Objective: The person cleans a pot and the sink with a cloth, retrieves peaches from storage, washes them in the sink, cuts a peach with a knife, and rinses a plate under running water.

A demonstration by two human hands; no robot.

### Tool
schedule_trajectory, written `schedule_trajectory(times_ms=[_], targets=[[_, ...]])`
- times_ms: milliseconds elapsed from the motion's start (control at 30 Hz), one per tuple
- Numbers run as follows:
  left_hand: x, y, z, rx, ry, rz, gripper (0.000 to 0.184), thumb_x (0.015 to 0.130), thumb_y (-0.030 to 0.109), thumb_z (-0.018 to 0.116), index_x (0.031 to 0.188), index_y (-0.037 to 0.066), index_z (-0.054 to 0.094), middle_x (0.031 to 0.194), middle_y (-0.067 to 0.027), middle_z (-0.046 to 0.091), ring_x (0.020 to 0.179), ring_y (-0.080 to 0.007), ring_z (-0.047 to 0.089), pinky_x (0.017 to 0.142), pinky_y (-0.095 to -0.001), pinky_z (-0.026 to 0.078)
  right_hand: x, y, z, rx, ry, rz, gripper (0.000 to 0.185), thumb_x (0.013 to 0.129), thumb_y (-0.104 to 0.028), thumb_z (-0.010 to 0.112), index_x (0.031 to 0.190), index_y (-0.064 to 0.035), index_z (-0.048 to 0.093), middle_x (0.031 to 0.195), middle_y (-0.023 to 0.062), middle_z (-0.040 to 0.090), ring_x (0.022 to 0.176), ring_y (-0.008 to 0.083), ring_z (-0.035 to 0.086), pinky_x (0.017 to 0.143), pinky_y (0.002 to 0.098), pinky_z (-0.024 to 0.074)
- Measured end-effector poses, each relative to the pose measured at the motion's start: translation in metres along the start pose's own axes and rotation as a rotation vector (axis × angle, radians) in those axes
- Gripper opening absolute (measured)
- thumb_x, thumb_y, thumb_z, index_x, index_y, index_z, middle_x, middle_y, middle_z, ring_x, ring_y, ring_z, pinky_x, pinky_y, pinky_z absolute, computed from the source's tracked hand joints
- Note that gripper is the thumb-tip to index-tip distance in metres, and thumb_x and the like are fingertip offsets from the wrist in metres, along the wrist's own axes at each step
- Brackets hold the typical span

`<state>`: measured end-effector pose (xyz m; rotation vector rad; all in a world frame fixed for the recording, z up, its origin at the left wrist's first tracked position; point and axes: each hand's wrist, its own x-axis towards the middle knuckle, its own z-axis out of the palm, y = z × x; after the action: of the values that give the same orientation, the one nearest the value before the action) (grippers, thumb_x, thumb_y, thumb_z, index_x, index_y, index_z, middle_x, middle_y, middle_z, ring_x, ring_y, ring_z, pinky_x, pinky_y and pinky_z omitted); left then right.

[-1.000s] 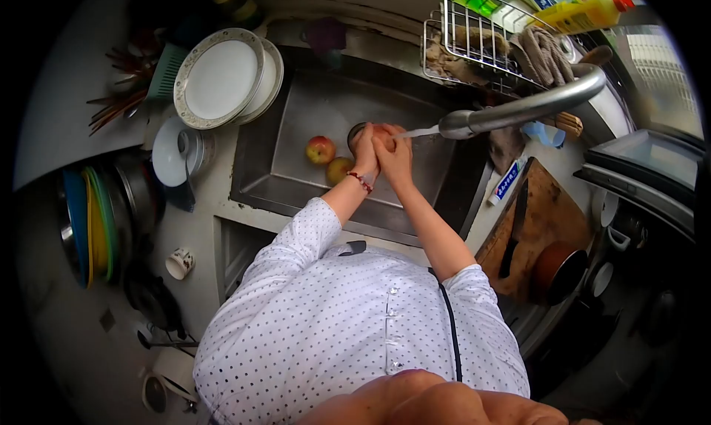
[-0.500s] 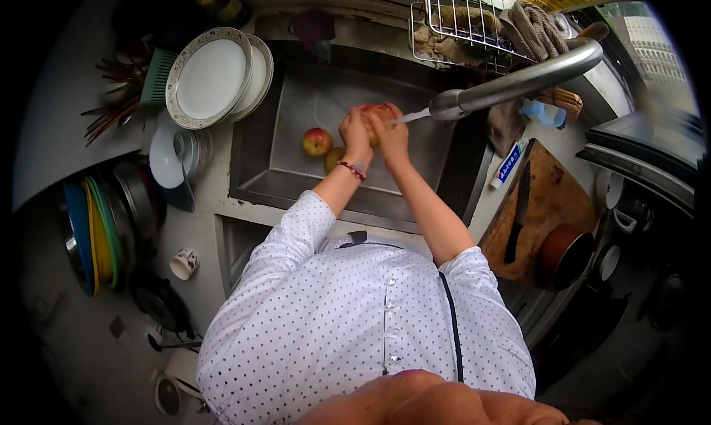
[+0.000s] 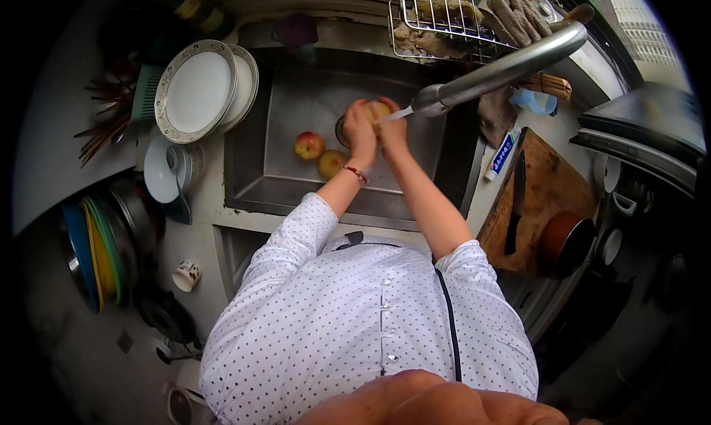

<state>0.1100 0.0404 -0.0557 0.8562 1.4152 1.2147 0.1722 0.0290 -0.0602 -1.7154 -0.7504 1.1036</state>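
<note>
Both my left hand point(image 3: 360, 132) and my right hand point(image 3: 392, 132) are closed around an apple point(image 3: 379, 111), whose reddish-yellow skin shows between the fingers. Water runs from the curved metal faucet point(image 3: 503, 69) onto the apple and my right hand. Below them is the stainless steel sink point(image 3: 285, 106). A red and yellow apple point(image 3: 309, 145) lies on the sink floor to the left. Beside it, close to my left wrist, rests a yellower apple point(image 3: 331, 163). My palms and most of the held apple are hidden.
White patterned plates point(image 3: 196, 92) lean at the sink's left edge, near a bowl point(image 3: 164, 169). On the right, a cutting board point(image 3: 552, 195) carries a knife point(image 3: 516, 206) and a brown pot point(image 3: 566, 246). A toothpaste tube point(image 3: 503, 155) lies by the sink. Behind stands a wire rack point(image 3: 444, 25).
The view has shifted slightly. My hands have turned the apple under the water, so less of its red side shows. More of the yellower apple is visible beside my left wrist.
</note>
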Motion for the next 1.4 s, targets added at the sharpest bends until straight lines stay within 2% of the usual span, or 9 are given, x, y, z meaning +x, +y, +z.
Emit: schedule_trajectory(times_ms=[67,100,200,300,400,633,733,900,1400], targets=[[-0.015,0.031,-0.002,0.644,-0.063,0.697,0.023,0.078,0.012,0.049,0.098,0.001,0.054,0.102,-0.0153,0.054,0.086,-0.0302,0.054,0.075,-0.0345,0.044,0.016,0.01,-0.012,0.403,-0.153,0.244,0.037,0.082,-0.035,0.049,0.102,-0.0037,0.051,0.092,0.0108,0.056,0.075,0.0182,0.056,0.064,0.0286,0.0466],[-0.011,0.035,-0.004,0.644,-0.062,0.7,0.023,0.078,0.012,0.049,0.098,0.001,0.054,0.102,-0.0153,0.054,0.086,-0.0302,0.054,0.075,-0.0345,0.044,0.02,0.005,-0.016,0.8,-0.311,0.487,0.039,0.083,-0.039,0.046,0.099,-0.0039,0.051,0.092,0.0107,0.057,0.076,0.0186,0.057,0.064,0.0291,0.0475],[-0.005,0.031,-0.017,0.529,-0.287,0.753,0.024,0.076,0.01,0.051,0.098,0.001,0.054,0.101,-0.0153,0.054,0.086,-0.0278,0.055,0.075,-0.0327,0.044,0.015,0.018,-0.017,0.324,-0.339,0.398,0.043,0.084,-0.045,0.041,0.099,-0.0059,0.05,0.092,0.0103,0.057,0.075,0.0212,0.058,0.066,0.0291,0.0487],[0.011,0.013,-0.02,0.287,-0.25,0.111,0.024,0.076,0.01,0.051,0.098,0.0,0.054,0.099,-0.0156,0.055,0.086,-0.0244,0.056,0.074,-0.031,0.044,-0.002,-0.007,0.002,-0.071,-0.231,0.233,0.045,0.083,-0.044,0.044,0.107,-0.0057,0.049,0.096,0.0107,0.056,0.078,0.0226,0.058,0.071,0.0299,0.0471],[0.01,0.012,-0.018,-0.367,0.009,-0.353,0.024,0.075,0.009,0.051,0.097,0.0,0.055,0.097,-0.0168,0.055,0.089,-0.0241,0.055,0.076,-0.0308,0.042,-0.02,-0.026,0.01,-0.294,0.178,-0.562,0.036,0.07,-0.027,0.062,0.094,-0.0007,0.056,0.082,0.0146,0.06,0.08,0.0297,0.058,0.073,0.0354,0.0437],[-0.016,0.01,-0.018,0.554,-0.041,0.499,0.045,0.072,0.011,0.061,0.112,0.0,0.044,0.1,-0.0112,0.054,0.092,-0.0237,0.052,0.083,-0.0321,0.04,0.015,-0.007,-0.007,0.219,-0.203,0.177,0.029,0.085,-0.022,0.041,0.099,-0.0029,0.057,0.094,0.0167,0.058,0.092,0.0312,0.053,0.085,0.0341,0.0379],[0.0,0.01,-0.014,0.036,-0.15,-0.009,0.046,0.072,0.016,0.064,0.112,0.002,0.044,0.101,-0.0099,0.053,0.091,-0.0223,0.053,0.08,-0.0317,0.043,-0.011,-0.04,-0.013,-0.418,-0.101,-0.03,0.031,0.086,-0.02,0.039,0.106,-0.003,0.054,0.105,0.0164,0.055,0.104,0.0292,0.049,0.086,0.0317,0.0374],[0.01,0.013,-0.019,-0.607,-0.341,-0.76,0.045,0.074,0.025,0.065,0.11,0.006,0.045,0.101,-0.0094,0.052,0.09,-0.0206,0.053,0.076,-0.0323,0.045,-0.026,-0.02,-0.04,-0.23,-0.102,-0.275,0.028,0.084,-0.017,0.041,0.105,-0.0026,0.054,0.105,0.0172,0.054,0.102,0.0267,0.05,0.086,0.0314,0.0375],[0.009,0.01,-0.027,-0.563,-0.339,-1.178,0.064,0.066,0.048,0.064,0.118,0.019,0.039,0.122,-0.0078,0.039,0.112,-0.0266,0.038,0.091,-0.0532,0.026,0.039,-0.106,-0.113,-0.44,0.061,-0.295,0.031,0.084,-0.027,0.042,0.088,-0.0028,0.06,0.081,0.0184,0.059,0.081,0.0344,0.055,0.069,0.0363,0.0426]])
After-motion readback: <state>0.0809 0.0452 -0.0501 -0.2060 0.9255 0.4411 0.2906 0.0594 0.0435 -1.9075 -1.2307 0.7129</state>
